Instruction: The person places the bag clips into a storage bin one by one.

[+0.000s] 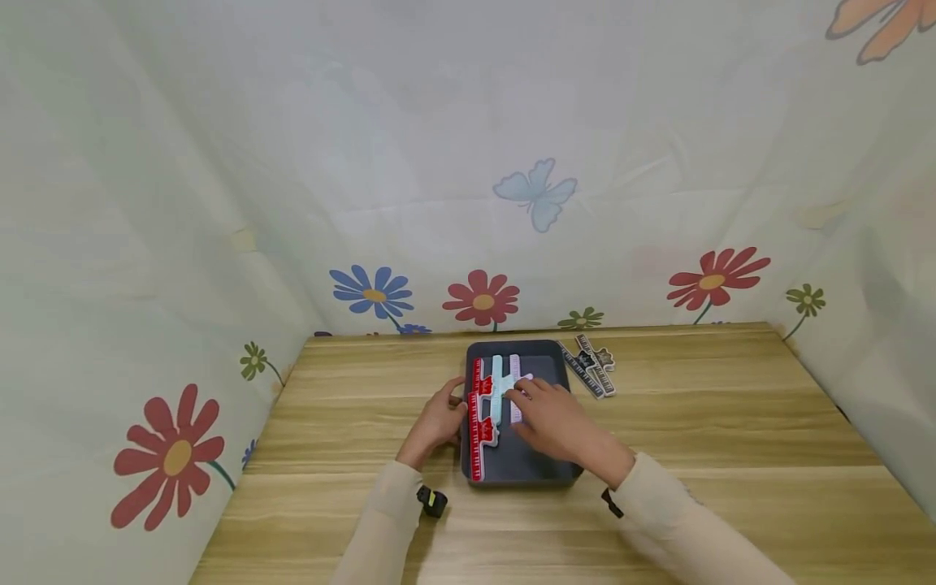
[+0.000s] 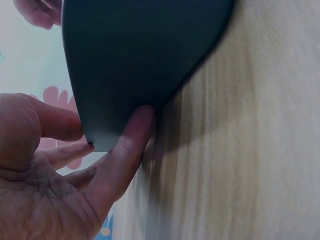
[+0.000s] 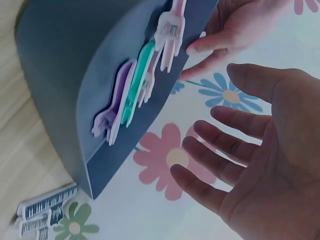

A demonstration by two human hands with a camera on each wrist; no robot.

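Note:
A dark grey tray (image 1: 522, 467) lies on the table. Inside it, along the left, are red keyboard-patterned clips (image 1: 477, 459), then a light blue clip (image 1: 497, 406) and a lilac clip (image 1: 515, 366), all placed lengthwise. My left hand (image 1: 439, 418) holds the tray's left wall; in the left wrist view one finger (image 2: 137, 125) presses the outer side while other fingertips meet the rim. Over the tray's right half hovers my right hand (image 1: 552, 418), close to the lilac clip. The right wrist view shows its fingers (image 3: 200, 190) spread, with nothing held.
Black and white keyboard-patterned clips (image 1: 585, 374) lie on the wooden table (image 1: 695, 422) beyond the tray's right edge. A flower-printed curtain (image 1: 621, 244) hangs behind the table and at both sides.

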